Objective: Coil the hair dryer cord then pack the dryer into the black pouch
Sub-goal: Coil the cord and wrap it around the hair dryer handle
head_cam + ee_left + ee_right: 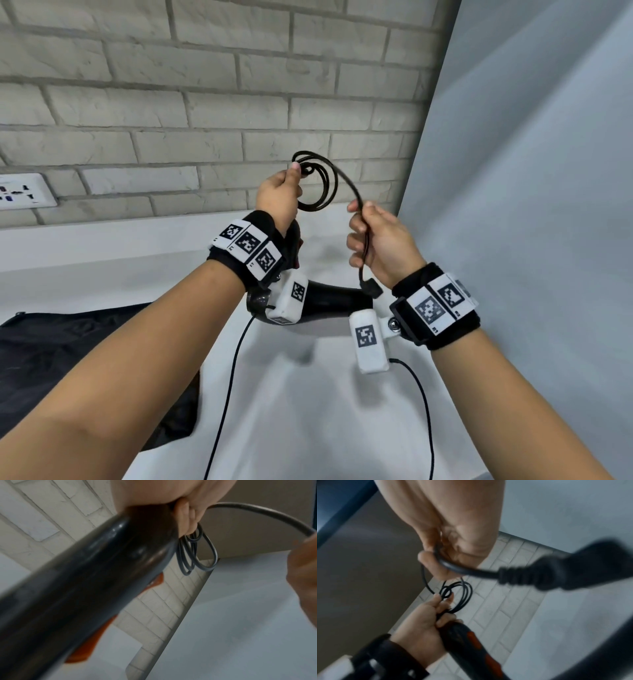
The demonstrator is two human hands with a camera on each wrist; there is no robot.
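Note:
My left hand (284, 192) grips the black hair dryer (329, 301) by its handle, held up above the white counter. The same hand pinches several coiled loops of the black cord (318, 185) at their top. From the coil the cord arcs right into my right hand (373, 233), whose fingers are curled round it. The plug (371, 286) dangles just below that hand. The left wrist view shows the handle (85, 581) and the hanging loops (193, 555). The right wrist view shows the plug (556, 573) close up and the orange switches (489, 660). The black pouch (68, 342) lies on the counter at lower left.
A brick wall (205, 102) with a white socket plate (20, 192) stands behind the counter (308, 411). A grey panel (531, 171) closes the right side. Thin black cables (226, 394) hang from the wrist cameras.

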